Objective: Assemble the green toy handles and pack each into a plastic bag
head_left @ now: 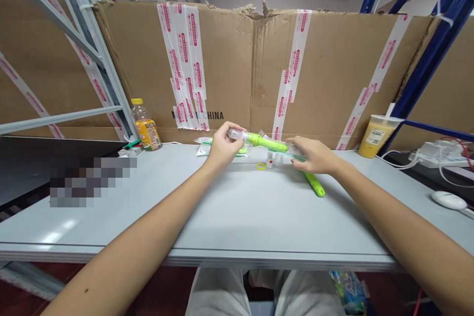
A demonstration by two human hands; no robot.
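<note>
A bright green stick with clear plastic at both ends [272, 143] is held slantwise above the table. My left hand [225, 147] is closed on its clear left end. My right hand [311, 154] is closed around the clear right end, thumb below and fingers above. A second green stick [314, 185] lies on the table just under my right hand. Beneath the held stick are a small yellow-green ring [260, 166] and small clear containers [269, 160]. Behind my left hand lie clear packets with green contents [203, 148], partly hidden.
A juice bottle [147, 126] stands at the back left, a cup with a straw [378, 136] at the back right. A white mouse [449, 200] and a power strip with cables [433, 153] are at the right. Taped cardboard [229, 69] closes off the table's back.
</note>
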